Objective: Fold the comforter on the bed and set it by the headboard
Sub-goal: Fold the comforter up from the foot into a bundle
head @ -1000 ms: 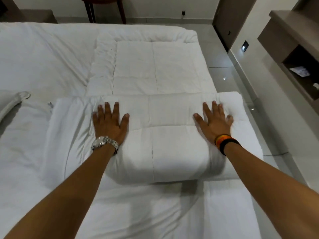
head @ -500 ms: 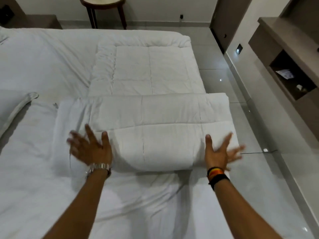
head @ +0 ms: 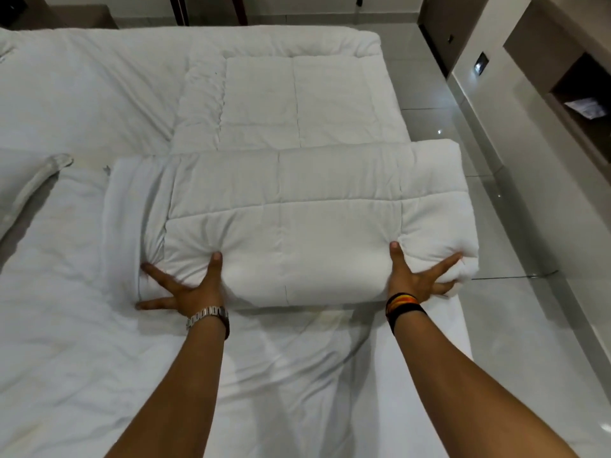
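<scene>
The white quilted comforter (head: 281, 226) lies on the bed (head: 66, 375). Its near part is folded into a thick bundle and a flat stretch runs on toward the far edge. My left hand (head: 188, 292) grips the bundle's near left edge, thumb pressed into the top and fingers spread low at the side. My right hand (head: 413, 279) grips the near right corner the same way, some fingers tucked under the fold. The bundle's right end overhangs the bed's side. No headboard is in view.
A pillow edge (head: 29, 193) lies at the far left of the bed. A glossy tiled floor (head: 529, 325) runs along the bed's right side, with a wall shelf unit (head: 578, 94) beyond it. Dark table legs (head: 211, 8) stand past the far edge.
Both hands left the top of the folded bundle, drew back toward me, and now grip its near edge at both ends. The comforter has stayed in place.
</scene>
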Demonstrator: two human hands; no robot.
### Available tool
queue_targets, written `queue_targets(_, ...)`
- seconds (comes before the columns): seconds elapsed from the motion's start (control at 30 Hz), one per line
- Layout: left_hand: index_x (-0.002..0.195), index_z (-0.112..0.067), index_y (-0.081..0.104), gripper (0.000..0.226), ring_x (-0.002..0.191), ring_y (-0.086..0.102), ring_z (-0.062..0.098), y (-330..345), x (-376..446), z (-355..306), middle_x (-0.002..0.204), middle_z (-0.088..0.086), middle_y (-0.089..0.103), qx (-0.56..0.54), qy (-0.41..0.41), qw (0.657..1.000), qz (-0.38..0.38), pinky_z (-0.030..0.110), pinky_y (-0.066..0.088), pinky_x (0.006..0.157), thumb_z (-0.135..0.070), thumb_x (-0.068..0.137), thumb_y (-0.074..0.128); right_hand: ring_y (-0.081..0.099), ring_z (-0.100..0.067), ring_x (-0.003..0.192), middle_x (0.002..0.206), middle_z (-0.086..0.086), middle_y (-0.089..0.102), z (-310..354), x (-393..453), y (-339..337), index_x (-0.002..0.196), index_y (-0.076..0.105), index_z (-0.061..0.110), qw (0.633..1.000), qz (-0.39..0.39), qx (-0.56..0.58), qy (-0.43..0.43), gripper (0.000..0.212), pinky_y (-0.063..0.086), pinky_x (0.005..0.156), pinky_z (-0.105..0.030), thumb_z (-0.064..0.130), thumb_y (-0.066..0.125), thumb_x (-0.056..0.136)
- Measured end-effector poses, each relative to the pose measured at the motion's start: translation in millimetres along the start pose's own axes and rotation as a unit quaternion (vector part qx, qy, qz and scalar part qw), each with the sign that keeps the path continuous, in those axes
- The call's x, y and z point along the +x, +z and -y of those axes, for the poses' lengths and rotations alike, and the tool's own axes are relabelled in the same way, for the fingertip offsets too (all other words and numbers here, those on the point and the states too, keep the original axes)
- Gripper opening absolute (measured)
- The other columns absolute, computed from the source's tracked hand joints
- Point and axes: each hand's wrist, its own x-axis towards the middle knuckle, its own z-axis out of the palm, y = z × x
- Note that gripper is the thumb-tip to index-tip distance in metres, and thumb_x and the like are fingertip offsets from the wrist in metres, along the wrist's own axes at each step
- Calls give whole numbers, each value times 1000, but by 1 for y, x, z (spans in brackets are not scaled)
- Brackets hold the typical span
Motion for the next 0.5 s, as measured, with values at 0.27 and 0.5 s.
queue_targets(0.27,158,-51,8,126,153,20,34,-15,-11,-50,167,19,-1,-41,-113,992,36,47,27,118,-24,70,93,56,-31,116,150,-11,21,27,-12,3,155,19,58,997,-19,76,-17,114,50,99,-33,24,90,73)
queue_targets(0.5,159,-46,16,110,143,37,32,-74,-66,-75,165,14,18,-112,-79,990,37,40,37,108,-3,81,82,56,-29,111,145,-11,26,54,-57,-40,156,26,52,989,-1,138,-45,103,49,98,-30,10,82,79)
